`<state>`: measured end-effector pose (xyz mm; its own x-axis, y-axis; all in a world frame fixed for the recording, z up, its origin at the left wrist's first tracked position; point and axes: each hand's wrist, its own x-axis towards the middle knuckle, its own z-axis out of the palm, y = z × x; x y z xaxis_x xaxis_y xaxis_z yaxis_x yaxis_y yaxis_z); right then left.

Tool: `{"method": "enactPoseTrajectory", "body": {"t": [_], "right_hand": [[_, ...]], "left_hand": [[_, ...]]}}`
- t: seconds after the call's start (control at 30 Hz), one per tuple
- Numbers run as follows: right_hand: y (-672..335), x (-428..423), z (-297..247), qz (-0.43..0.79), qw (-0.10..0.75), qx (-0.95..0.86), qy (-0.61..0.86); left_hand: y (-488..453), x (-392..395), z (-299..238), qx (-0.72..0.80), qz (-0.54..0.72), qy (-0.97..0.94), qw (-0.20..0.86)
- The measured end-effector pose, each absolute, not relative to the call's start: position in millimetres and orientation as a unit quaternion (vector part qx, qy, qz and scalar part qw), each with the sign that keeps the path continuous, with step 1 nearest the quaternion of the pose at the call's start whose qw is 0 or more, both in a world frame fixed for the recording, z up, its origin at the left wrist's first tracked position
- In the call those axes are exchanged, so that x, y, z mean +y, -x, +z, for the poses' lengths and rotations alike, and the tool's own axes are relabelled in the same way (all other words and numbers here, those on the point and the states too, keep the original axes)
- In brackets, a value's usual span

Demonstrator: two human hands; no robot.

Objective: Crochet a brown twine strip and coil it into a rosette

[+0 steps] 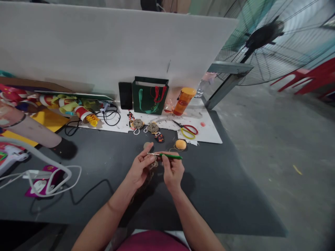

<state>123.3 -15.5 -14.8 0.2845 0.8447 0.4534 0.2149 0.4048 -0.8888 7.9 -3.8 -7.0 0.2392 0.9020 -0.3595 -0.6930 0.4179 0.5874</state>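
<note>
Far left, on the dark grey tabletop point(94, 205): a purple packet point(39, 186), white cable point(69, 173) looping over it. Behind, a red-and-white cup point(81, 113) lies tipped, yellow pieces at its mouth. Next, a black phone point(126, 96) leans upright against the white board point(104, 45). Left hand point(138, 170): thumb and fingers pinch a brown corded piece point(154, 162), held above the table near its middle; a length trails below, in shadow. Beyond it stands a dark green bag point(149, 96). Green-handled hook point(171, 157) lies across the work, metal end at the left fingers. Right hand point(173, 170): fingers closed round the handle. Just beyond, a pale orange ball point(180, 144); further back, an orange bottle point(184, 101) and yellow-and-red-handled scissors point(188, 131). Far right, a fan point(264, 35).
</note>
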Motion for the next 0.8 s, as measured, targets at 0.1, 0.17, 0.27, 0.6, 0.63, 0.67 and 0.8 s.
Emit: {"method": "enactPoseTrajectory", "body": {"t": [0.1,0.17,0.27,0.6,0.63,0.67,0.8], "right_hand": [[-125,-14,-14,0.264,0.645,-0.514,0.501],[-127,-11,-15,0.287,0.65,-0.504,0.492],[-130,-6,-18,0.369,0.649,-0.475,0.465],[-119,-4,-20,0.549,0.641,-0.35,0.407],[-118,-5,-20,0.539,0.651,-0.343,0.411],[-117,-5,-21,0.526,0.661,-0.336,0.417],[-119,-4,-26,0.488,0.669,-0.348,0.439]], "left_hand": [[-6,-2,-7,0.334,0.515,-0.168,0.771],[-4,-1,-6,0.328,0.512,-0.176,0.774],[-1,1,-3,0.311,0.485,-0.17,0.799],[-5,-5,-2,0.327,0.51,-0.214,0.766],[-7,-5,-2,0.343,0.524,-0.223,0.747],[-8,-6,-3,0.355,0.533,-0.232,0.732],[-9,-7,-2,0.37,0.547,-0.246,0.709]]}}
